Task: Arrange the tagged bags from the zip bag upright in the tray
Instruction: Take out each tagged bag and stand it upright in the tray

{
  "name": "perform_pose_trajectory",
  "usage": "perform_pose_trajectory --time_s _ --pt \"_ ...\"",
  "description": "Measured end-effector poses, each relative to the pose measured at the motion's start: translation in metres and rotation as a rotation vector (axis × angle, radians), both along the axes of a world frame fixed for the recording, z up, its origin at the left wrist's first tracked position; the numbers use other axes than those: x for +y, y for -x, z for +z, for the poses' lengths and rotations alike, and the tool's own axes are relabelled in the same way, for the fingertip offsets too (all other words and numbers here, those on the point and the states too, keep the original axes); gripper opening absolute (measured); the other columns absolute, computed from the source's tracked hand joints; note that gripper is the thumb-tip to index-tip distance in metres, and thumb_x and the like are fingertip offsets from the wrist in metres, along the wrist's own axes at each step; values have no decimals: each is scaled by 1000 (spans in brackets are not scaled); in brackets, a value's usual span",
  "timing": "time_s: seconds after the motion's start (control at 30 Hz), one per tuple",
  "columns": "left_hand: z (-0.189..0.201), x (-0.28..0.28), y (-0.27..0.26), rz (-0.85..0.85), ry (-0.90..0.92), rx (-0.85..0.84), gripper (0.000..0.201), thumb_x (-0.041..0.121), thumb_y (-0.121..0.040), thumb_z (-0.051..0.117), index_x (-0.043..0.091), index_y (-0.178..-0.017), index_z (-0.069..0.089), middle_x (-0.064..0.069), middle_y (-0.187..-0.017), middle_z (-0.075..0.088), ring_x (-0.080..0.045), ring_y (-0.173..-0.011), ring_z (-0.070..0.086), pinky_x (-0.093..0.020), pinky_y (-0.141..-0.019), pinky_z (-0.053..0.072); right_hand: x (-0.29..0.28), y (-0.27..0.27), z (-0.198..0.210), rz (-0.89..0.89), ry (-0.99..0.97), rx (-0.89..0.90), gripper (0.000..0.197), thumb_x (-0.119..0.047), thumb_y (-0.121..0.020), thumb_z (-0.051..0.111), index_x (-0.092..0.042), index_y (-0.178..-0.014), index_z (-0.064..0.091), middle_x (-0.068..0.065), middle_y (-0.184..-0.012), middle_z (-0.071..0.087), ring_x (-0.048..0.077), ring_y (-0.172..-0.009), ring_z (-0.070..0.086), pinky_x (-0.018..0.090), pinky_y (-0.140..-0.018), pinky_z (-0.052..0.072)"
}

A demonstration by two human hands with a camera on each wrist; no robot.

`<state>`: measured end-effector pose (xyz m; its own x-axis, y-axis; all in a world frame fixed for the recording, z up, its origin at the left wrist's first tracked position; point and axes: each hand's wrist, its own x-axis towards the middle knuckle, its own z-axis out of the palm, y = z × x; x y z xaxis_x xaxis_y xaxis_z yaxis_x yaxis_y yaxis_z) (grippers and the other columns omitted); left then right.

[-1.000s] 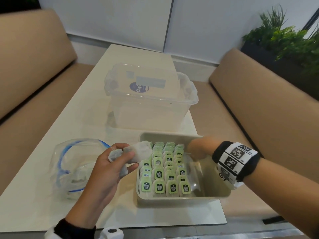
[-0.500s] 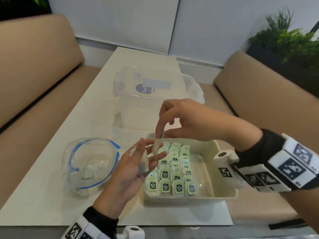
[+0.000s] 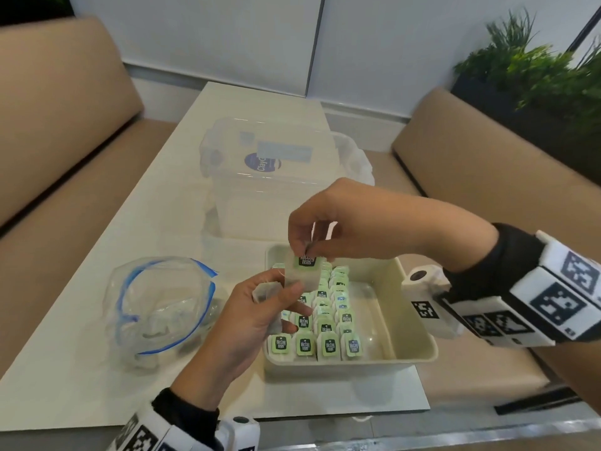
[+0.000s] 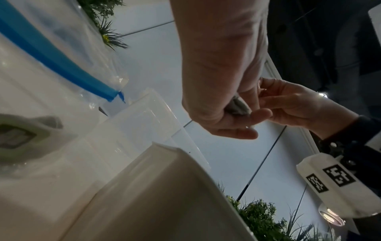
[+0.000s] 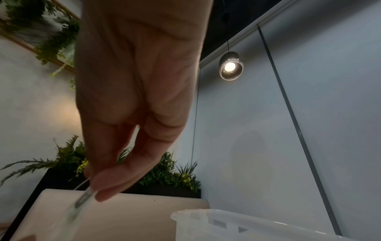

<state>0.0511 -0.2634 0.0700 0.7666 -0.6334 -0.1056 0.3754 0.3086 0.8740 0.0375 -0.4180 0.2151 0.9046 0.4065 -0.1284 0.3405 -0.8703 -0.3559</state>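
Observation:
My right hand (image 3: pixel 304 252) pinches one tagged bag (image 3: pixel 300 278) by its green tag, and the bag hangs upright over the back left corner of the cream tray (image 3: pixel 418 323). Just below it, my left hand (image 3: pixel 283 304) is curled around a few more white bags (image 3: pixel 264 292), its thumb against the hanging bag. Several rows of upright bags (image 3: pixel 328 345) with green tags fill the tray's left half. The clear zip bag (image 3: pixel 156 307) with a blue seal lies open to the left with bags inside. In the right wrist view the fingertips (image 5: pixel 107 187) pinch the bag (image 5: pixel 80 203).
A clear plastic storage box (image 3: pixel 270 177) stands just behind the tray. The tray sits near the front right corner of the white table (image 3: pixel 97 385). Tan benches (image 3: pixel 487 196) flank the table, and plants (image 3: pixel 536 76) stand at the back right. The tray's right half (image 3: pixel 387 307) holds no bags.
My right hand left the tray, rose to my left palm and took one bag by its tag. My left hand's fingers closed around the bags left in it.

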Motion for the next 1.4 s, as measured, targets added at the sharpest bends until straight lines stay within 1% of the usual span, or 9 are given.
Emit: perform_pose_trajectory --time_s 0.13,0.27,0.33,0.47,0.53,0.97,1.1,1.23,1.4 --pt "1 -2 0 55 -52 -39 20 25 -60 72 16 -78 73 -7 -80 72 -16 -60 65 -20 -43 45 -5 1 -3 -49 -44 -41 16 -4 -81 66 -20 -82 67 -12 -79 69 4 -69 64 18 -68 51" --pt "-4 3 -5 92 -99 12 34 29 -67 68 14 -98 68 -6 -80 70 -15 -58 63 -20 -46 46 -23 3 -11 -109 1 -22 20 -6 -82 66 -24 -84 73 -9 -87 71 1 -69 63 14 -70 50" --pt "-8 9 -9 111 -97 83 34 34 -77 61 11 -102 66 -7 -80 68 -17 -57 62 -19 -46 46 -40 4 -18 -165 127 35 24 -6 -84 61 -26 -88 74 -8 -92 71 1 -73 62 13 -72 49" --pt "-16 23 -19 143 -103 187 28 28 -93 47 8 -101 65 -5 -72 67 -15 -54 61 -18 -43 46 -74 5 -49 -220 457 241 37 -6 -89 46 -29 -101 72 -3 -107 69 18 -94 62 33 -88 49" --pt "-19 27 -22 163 -105 199 27 25 -94 46 7 -99 66 -4 -69 67 -15 -52 61 -17 -43 45 -87 3 -67 -234 550 339 40 -4 -91 43 -27 -109 70 -2 -114 67 21 -101 60 33 -93 47" --pt "-22 26 -28 177 -115 203 23 23 -93 47 9 -93 66 -4 -70 65 -15 -53 60 -16 -43 46 -124 -27 -130 -273 596 468 36 -5 -89 51 -19 -118 67 0 -118 66 20 -102 59 23 -85 44" --pt "-23 23 -29 174 -119 197 22 23 -92 48 10 -92 66 -5 -72 65 -15 -52 60 -17 -43 46 -125 -29 -137 -253 644 455 35 -9 -89 54 -18 -121 64 1 -118 64 17 -89 52 20 -77 35" --pt "-23 20 -30 148 -111 194 23 22 -94 46 9 -92 65 -4 -70 65 -15 -52 60 -17 -44 46 -123 -29 -140 -258 684 450 40 -6 -89 52 -18 -126 60 5 -120 61 25 -104 56 24 -80 39" --pt "-22 18 -31 140 -39 280 24 23 -90 48 7 -96 65 -8 -77 67 -19 -59 65 -18 -46 50 -120 -27 -138 -251 683 438 46 -3 -88 51 -20 -132 55 4 -124 60 24 -106 57 24 -81 43"
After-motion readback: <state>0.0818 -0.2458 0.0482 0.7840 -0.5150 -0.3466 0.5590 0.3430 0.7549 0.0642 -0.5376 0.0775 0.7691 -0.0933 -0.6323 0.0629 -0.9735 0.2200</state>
